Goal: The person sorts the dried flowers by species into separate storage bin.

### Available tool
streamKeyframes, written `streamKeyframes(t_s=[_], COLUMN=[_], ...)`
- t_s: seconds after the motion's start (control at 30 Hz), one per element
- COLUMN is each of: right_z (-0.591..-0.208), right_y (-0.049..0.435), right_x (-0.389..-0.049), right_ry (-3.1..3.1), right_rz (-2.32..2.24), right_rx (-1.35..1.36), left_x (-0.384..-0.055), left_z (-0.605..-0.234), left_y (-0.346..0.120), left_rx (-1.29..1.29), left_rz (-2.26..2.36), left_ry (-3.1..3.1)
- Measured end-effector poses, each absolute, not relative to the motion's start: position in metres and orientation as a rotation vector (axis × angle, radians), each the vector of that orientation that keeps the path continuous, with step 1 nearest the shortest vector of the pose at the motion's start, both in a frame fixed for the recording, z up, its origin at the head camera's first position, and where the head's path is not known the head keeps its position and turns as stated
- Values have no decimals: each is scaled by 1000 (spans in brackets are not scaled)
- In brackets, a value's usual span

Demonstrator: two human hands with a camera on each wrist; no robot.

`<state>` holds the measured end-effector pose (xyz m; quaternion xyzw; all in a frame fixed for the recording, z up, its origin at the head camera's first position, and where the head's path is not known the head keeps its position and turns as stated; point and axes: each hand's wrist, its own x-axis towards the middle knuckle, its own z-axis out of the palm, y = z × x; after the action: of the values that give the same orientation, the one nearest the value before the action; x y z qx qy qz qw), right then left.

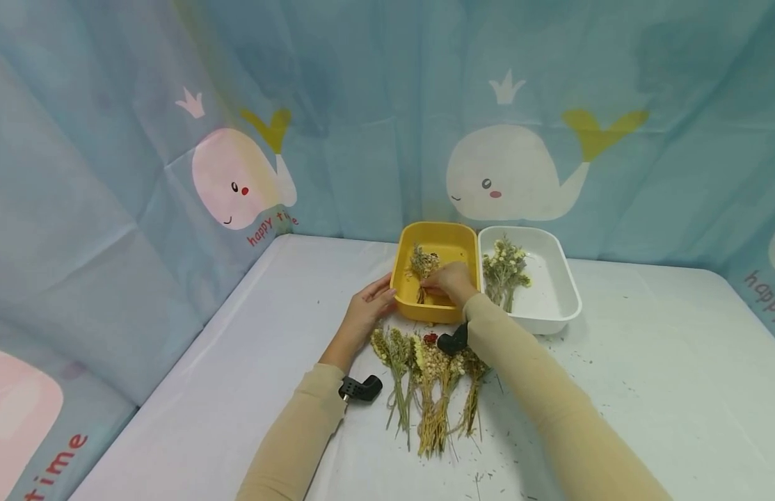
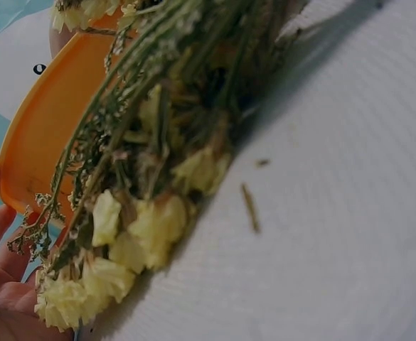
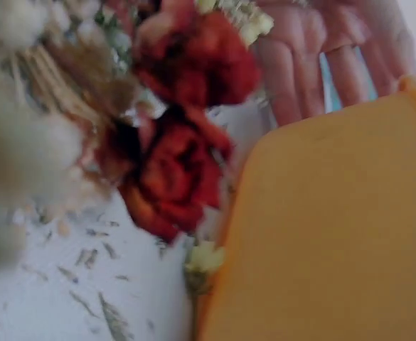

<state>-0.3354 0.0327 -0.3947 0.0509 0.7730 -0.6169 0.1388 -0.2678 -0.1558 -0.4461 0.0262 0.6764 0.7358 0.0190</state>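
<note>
A small bunch of dried flowers (image 1: 423, 261) lies in the yellow tray (image 1: 453, 238), and my right hand (image 1: 451, 280) reaches over the tray's near side and pinches its stems. Against the tray's left outer wall rest the fairly straight fingers of my left hand (image 1: 369, 307). In front of the tray several dried bunches (image 1: 433, 396) lie side by side, stems toward me. Pale yellow blooms (image 2: 144, 234) fill the left wrist view, close to the camera. Dark red dried roses (image 3: 176, 181) show in the right wrist view, beside the tray wall.
Touching the yellow tray on its right stands a white tray (image 1: 550, 296) with yellow-flowered bunches (image 1: 503, 268) along its left side. Plant crumbs are scattered on the white tablecloth (image 1: 650, 362). A blue curtain (image 1: 362, 104) printed with whales hangs behind the table.
</note>
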Motion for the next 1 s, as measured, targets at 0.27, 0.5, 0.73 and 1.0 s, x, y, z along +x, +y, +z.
streamKeyframes(t_s=[0.27, 0.5, 0.73, 1.0], right_z=[-363, -345, -342, -353], right_y=[47, 75, 109, 137], right_x=[-316, -276, -238, -208], right_ry=[2185, 2041, 2023, 2021], right_rz=[-1811, -1901, -1896, -1893], right_rx=[-33, -127, -165, -200], left_x=[-267, -268, -269, -268], left_z=[-447, -446, -448, -446], left_y=[-154, -152, -154, -156], left_rx=[78, 79, 63, 48], left_rz=[2281, 2279, 2279, 2280], left_ry=[2111, 2105, 2102, 2111])
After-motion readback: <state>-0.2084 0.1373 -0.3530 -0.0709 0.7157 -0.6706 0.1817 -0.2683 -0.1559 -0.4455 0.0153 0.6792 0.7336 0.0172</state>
